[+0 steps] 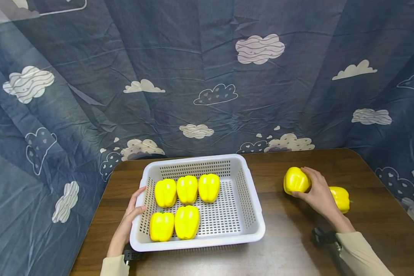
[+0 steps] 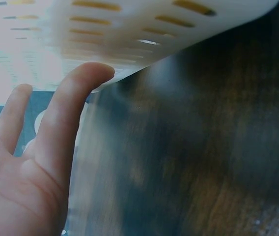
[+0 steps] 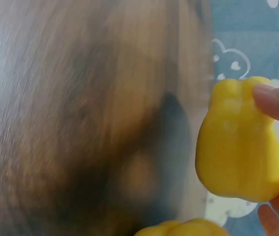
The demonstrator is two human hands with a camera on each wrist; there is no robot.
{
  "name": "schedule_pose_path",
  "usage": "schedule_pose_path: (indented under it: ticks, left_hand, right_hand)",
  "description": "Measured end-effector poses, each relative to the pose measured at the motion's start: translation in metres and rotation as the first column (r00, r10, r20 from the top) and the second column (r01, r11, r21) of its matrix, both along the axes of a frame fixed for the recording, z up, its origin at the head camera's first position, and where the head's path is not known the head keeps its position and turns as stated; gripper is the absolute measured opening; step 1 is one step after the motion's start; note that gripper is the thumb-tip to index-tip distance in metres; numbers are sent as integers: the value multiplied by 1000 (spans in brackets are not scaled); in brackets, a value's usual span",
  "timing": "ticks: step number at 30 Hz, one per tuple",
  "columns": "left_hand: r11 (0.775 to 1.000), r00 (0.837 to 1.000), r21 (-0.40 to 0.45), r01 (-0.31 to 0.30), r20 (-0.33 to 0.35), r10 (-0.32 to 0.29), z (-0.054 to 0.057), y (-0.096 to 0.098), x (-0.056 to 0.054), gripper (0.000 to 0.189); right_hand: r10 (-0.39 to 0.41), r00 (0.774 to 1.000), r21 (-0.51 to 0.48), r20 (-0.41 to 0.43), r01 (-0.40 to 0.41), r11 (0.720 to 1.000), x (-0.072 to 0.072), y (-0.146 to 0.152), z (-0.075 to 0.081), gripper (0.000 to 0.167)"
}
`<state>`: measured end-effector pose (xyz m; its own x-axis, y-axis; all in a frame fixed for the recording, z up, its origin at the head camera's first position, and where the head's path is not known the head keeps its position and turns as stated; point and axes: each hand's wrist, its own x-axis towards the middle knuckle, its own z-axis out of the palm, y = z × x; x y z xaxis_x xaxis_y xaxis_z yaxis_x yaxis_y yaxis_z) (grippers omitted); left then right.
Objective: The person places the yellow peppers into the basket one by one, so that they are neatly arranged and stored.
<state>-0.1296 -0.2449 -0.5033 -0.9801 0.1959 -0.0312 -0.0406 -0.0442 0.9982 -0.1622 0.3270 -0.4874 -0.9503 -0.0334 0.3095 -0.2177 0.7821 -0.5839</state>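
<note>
My right hand [image 1: 319,193] grips a yellow bell pepper [image 1: 295,181] between thumb and fingers, right of the basket. In the right wrist view this bell pepper [image 3: 242,142] is raised off the table, the thumb pressed on its side. Just behind that hand another yellow bell pepper [image 1: 340,199] lies on the table, partly covered by the hand. The left hand [image 1: 125,224] rests against the left side of a white perforated plastic basket [image 1: 253,209], fingers spread and fairly straight. Seen from the left wrist, its thumb [image 2: 75,93] lies on the basket's outer wall.
Inside the basket several yellow bell peppers [image 1: 187,189] stand in two rows toward the left, with slotted floor visible on the right. The brown wooden table [image 1: 279,245] has rounded back corners. A dark blue cloud-patterned curtain [image 1: 179,57] hangs behind and beside it.
</note>
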Motion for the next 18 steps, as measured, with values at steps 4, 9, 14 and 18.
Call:
schedule_pose_path:
  ticks: [4, 9, 14, 18]
  left_hand:
    - [1000, 1000, -8, -9, 3, 9, 0, 0, 0, 61]
    - [1000, 1000, -7, -10, 5, 10, 0, 0, 1, 61]
    - [1000, 1000, -12, -13, 3, 13, 0, 0, 0, 61]
    - [1000, 1000, -14, -13, 3, 13, 0, 0, 1, 61]
  right_hand:
    - [8, 1000, -35, 0, -8, 999, 3, -8, 10, 89]
    - [26, 999, -63, -39, -28, 998, 6, -20, 22, 88]
    - [45, 997, -85, -58, -50, 995, 9, -31, 32, 89]
    - [56, 997, -93, -46, -60, 994, 13, -39, 40, 90]
